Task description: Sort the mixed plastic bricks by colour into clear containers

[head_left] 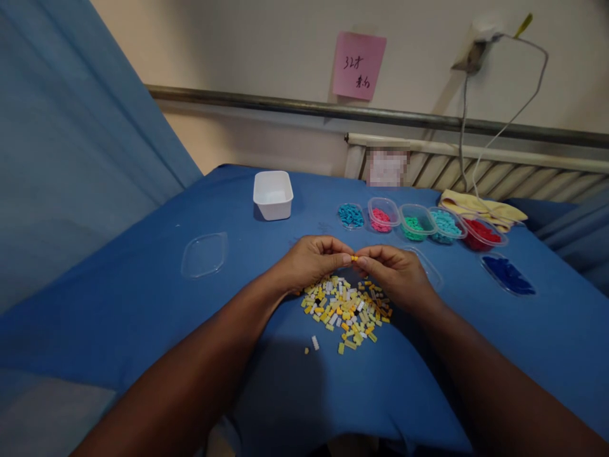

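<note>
Between the fingertips of both hands is a small orange-yellow toy brick [354, 258]; whether it is one piece or two joined is too small to tell. My left hand [318, 261] pinches it from the left, thumb and forefinger closed. From the other side my right hand [396, 271] grips it the same way. Just below the hands a loose pile of bricks [345, 311] in yellow, orange, white and a few black lies spread on the blue cloth [143, 330]. A white brick [314, 343] lies apart at the near left of the pile.
A white tub [273, 209] stands at the back. Clear containers of teal [351, 216], pink [380, 219], green [413, 227], turquoise [445, 223] and red [480, 233] pieces line the right, with dark blue pieces [508, 274] nearer. A clear lid [205, 256] lies left; a yellow cloth [480, 208] sits behind.
</note>
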A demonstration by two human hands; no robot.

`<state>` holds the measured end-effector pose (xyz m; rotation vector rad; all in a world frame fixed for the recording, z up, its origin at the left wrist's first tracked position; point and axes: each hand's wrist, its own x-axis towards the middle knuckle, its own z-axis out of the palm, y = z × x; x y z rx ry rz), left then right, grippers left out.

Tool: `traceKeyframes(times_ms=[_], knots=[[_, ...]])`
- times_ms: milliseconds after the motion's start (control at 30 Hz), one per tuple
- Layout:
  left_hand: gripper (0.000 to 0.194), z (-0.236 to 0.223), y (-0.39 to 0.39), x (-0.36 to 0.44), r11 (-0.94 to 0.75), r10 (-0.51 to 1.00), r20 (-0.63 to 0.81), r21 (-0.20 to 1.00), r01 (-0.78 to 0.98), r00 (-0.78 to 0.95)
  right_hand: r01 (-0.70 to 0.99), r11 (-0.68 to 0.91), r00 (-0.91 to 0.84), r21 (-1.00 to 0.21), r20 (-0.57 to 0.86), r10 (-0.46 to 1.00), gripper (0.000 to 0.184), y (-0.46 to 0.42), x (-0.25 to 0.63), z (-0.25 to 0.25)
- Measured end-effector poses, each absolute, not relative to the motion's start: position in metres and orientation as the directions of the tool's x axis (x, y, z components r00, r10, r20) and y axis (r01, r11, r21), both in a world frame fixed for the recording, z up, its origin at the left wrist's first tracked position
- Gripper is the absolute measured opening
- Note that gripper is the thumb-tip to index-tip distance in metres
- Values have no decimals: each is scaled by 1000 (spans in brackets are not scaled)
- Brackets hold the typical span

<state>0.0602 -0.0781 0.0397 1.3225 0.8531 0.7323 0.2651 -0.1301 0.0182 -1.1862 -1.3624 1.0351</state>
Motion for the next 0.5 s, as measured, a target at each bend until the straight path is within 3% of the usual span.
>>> traceKeyframes(times_ms=[500], knots=[[19,40,-77,60,107,852,-119,993,52,509,118,132,-26,-984,129,991,36,-130,266,19]])
